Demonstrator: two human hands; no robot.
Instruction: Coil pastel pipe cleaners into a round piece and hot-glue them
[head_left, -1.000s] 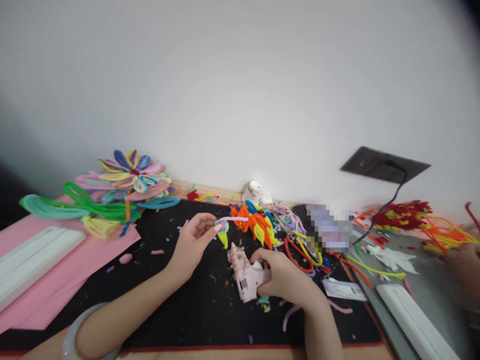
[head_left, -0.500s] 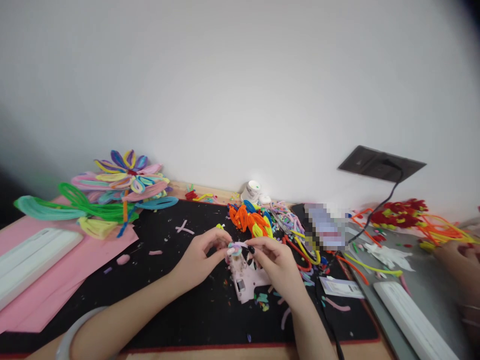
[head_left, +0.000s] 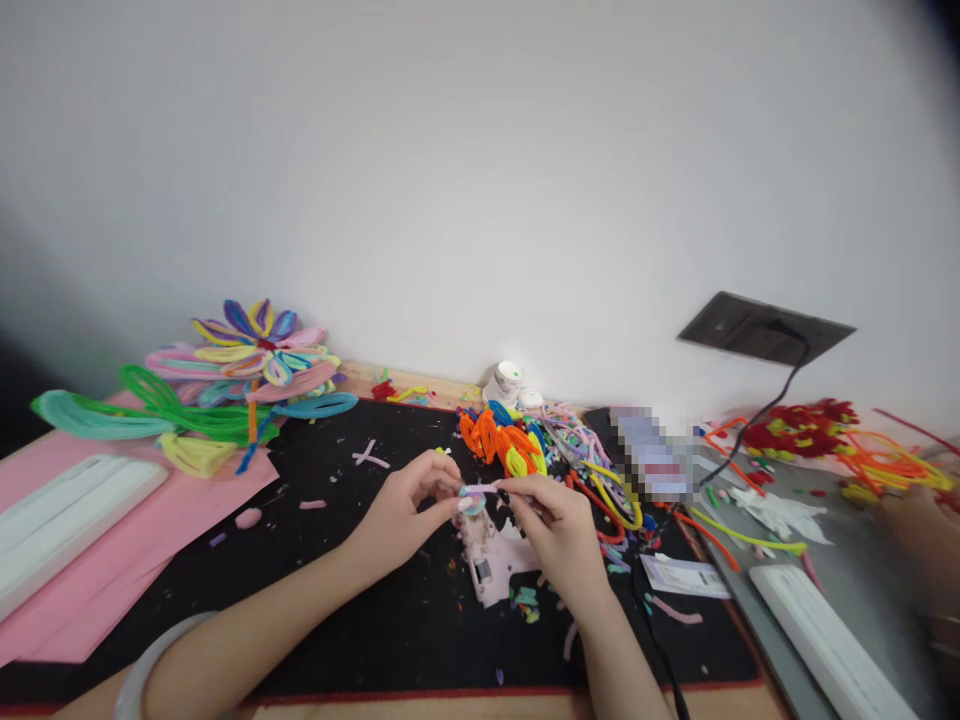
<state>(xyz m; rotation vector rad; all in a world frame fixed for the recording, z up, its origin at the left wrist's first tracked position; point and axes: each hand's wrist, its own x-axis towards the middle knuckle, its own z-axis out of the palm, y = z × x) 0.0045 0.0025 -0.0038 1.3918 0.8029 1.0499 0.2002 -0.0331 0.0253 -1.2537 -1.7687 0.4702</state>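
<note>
Between my two hands is a small pastel pipe-cleaner piece (head_left: 475,491) in lilac, mint and white. My left hand (head_left: 409,507) pinches its left end between thumb and fingertips. At its right end, my right hand (head_left: 556,525) is closed with thumb and forefinger, the wrist bent inward. Just below lies a pale pink gun-shaped tool (head_left: 491,588), resting on the black mat (head_left: 360,620). My right hand partly covers its right side, and how the piece's underside meets the tool is hidden.
Orange pipe-cleaner bundles (head_left: 499,440) and a white paper cup (head_left: 504,382) stand beyond my hands. A large pipe-cleaner flower (head_left: 266,350) is at left near a long white box (head_left: 82,515). A blurred co-worker's hand (head_left: 919,530) works at far right, past a black cable (head_left: 765,410).
My right fingertips have shifted slightly and a lilac strand now stretches straight between my hands. The co-worker's hand at right has moved, and a red stem now shows above it.
</note>
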